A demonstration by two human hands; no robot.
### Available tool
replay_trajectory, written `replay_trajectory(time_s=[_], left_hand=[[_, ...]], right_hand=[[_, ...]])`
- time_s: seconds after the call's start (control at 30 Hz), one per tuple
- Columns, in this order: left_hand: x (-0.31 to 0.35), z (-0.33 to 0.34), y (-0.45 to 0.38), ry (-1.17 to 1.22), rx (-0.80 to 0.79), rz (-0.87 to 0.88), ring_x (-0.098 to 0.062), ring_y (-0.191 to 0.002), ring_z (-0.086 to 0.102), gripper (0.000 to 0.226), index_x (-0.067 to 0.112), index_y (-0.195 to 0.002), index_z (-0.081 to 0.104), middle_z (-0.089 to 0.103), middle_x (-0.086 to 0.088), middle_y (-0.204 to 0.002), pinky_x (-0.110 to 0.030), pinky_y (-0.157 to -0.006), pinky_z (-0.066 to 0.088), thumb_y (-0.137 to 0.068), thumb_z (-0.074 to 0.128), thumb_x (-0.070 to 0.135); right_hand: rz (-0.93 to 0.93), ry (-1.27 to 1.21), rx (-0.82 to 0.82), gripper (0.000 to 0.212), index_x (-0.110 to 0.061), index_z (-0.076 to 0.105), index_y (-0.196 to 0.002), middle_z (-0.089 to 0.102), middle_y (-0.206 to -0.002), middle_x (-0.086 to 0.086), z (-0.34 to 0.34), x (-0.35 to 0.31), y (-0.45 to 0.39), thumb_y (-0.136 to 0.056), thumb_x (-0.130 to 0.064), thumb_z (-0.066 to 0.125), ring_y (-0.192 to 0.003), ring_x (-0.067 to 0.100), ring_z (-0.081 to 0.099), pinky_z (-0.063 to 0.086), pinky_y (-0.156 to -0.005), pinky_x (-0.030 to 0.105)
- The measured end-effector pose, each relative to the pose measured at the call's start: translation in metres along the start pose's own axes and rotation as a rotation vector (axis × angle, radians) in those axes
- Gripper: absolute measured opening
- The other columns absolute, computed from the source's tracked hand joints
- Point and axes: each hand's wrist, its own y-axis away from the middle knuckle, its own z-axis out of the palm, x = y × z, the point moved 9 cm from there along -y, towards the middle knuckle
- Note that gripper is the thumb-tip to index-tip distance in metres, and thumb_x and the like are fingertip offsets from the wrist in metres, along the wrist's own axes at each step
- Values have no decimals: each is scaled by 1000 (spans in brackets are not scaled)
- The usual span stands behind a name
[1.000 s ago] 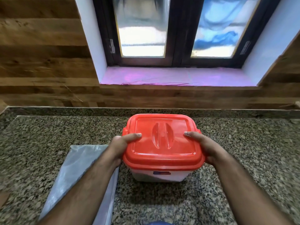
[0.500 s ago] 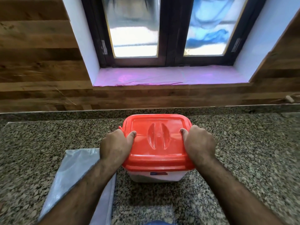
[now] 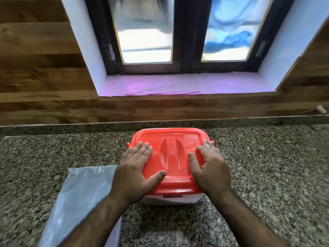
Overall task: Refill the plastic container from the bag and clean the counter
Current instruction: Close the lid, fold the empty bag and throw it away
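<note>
1. Presently, I find the plastic container (image 3: 171, 199) standing upright on the granite counter (image 3: 267, 166), near its back edge below the window (image 3: 178, 32); its red lid (image 3: 170, 157) is on and covers the whole top

2. My left hand (image 3: 135, 173) lies flat and spread on the left part of the lid, thumb laid along the front rim; my right hand (image 3: 211, 170) lies likewise on the right part. Neither hand closes round anything; both are open palms resting on the lid

3. Handling, as I judge it: the lid is stiff moulded plastic, glossy and likely slippery under a flat palm. The white body, mostly hidden, looks rigid; contents cannot be seen, so I cannot tell its weight

4. Points of hold: the raised grip (image 3: 171, 154) at the lid's centre, or the small side latches (image 3: 128, 144) at each end, would serve better than the smooth top

5. The bag (image 3: 80, 202) lies flat just left of the container, under my left forearm; it looks thin, soft and limp, and will need holding at its mouth with both hands
</note>
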Motion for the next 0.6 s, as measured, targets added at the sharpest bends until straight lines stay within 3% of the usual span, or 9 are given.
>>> replay_trajectory(time_s=[0.3,0.47,0.6], left_hand=[[-13,2,-59,8,18,-32,-16,-156,38,97,20,-153,60,53,1,-162,-43,-129,31,-83,52,87],[-26,9,-125,-9,-21,-61,-15,-158,34,98,20,-156,55,49,0,-165,-38,-132,23,-86,48,86],[-36,14,-166,-19,-43,-94,-17,-160,32,100,19,-159,52,45,-1,-168,-40,-133,21,-86,43,88]], right_hand=[[-8,-14,3,53,-13,76,-127,64,-148,16,11,-7,-62,-94,-51,60,-141,30,58,48,-116,42],[4,-30,3,36,-17,77,-115,76,-122,11,18,-20,-127,-96,-45,65,-114,33,70,53,-93,37],[4,-51,6,32,-15,77,-111,76,-110,11,26,-25,-170,-97,-40,63,-102,34,70,52,-87,36]])
